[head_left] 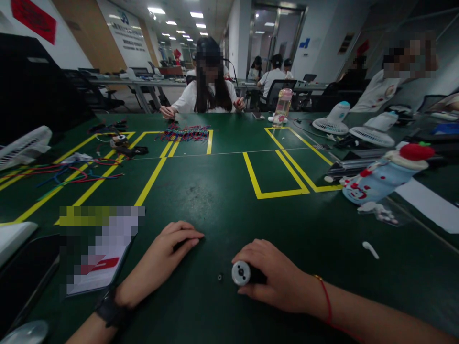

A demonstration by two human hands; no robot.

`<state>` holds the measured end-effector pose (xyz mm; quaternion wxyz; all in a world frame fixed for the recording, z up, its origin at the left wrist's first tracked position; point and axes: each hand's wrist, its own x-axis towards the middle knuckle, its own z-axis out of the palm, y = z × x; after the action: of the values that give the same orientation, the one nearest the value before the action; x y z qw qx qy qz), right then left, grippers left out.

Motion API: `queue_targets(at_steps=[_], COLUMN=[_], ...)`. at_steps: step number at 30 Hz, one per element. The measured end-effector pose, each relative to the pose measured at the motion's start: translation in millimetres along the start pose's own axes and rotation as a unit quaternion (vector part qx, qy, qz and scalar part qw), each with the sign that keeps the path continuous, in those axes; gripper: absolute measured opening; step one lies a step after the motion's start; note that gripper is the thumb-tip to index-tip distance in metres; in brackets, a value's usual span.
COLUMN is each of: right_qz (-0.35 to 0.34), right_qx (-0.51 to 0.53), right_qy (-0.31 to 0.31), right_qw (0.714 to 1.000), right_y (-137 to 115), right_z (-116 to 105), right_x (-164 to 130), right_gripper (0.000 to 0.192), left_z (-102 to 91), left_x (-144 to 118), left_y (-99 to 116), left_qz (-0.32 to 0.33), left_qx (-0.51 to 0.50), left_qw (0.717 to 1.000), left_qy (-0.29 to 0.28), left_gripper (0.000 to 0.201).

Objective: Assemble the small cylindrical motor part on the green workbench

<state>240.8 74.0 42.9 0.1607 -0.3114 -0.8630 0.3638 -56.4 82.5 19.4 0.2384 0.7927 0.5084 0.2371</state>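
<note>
My right hand (pixel 276 272) lies on the green table (pixel 222 200) and grips a small cylindrical part (pixel 241 273) with a silvery round end face pointing left. A tiny dark piece, maybe a screw or nut (pixel 219 277), lies on the table just left of that end face. My left hand (pixel 161 260) rests palm down on the table to the left, fingers together and curled slightly, nothing visibly in it. A black watch sits on the left wrist and a red string on the right wrist.
A card or booklet (pixel 96 258) and a dark phone (pixel 25 272) lie at near left. A plush-covered bottle (pixel 383 177) and a small white piece (pixel 370 249) lie at right. Coloured wires (pixel 68 174), desk fans (pixel 332 122) and a person seated across (pixel 208 91) are farther off.
</note>
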Motion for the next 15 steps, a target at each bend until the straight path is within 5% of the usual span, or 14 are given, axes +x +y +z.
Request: queue_targets(at_steps=[8, 15], right_qz=[0.000, -0.005], right_qx=[0.002, -0.007], right_qy=[0.004, 0.005], right_qw=[1.000, 1.000], right_y=[1, 2], right_z=[1, 2], right_x=[-1, 0], right_gripper=[0.038, 0.039], left_z=[-10.0, -2.2], left_x=[1, -3], left_y=[-17, 12], left_qz=[-0.026, 0.021], left_qx=[0.017, 0.037], left_qw=[0.999, 0.997], left_qy=[0.016, -0.057], left_gripper=[0.023, 0.018])
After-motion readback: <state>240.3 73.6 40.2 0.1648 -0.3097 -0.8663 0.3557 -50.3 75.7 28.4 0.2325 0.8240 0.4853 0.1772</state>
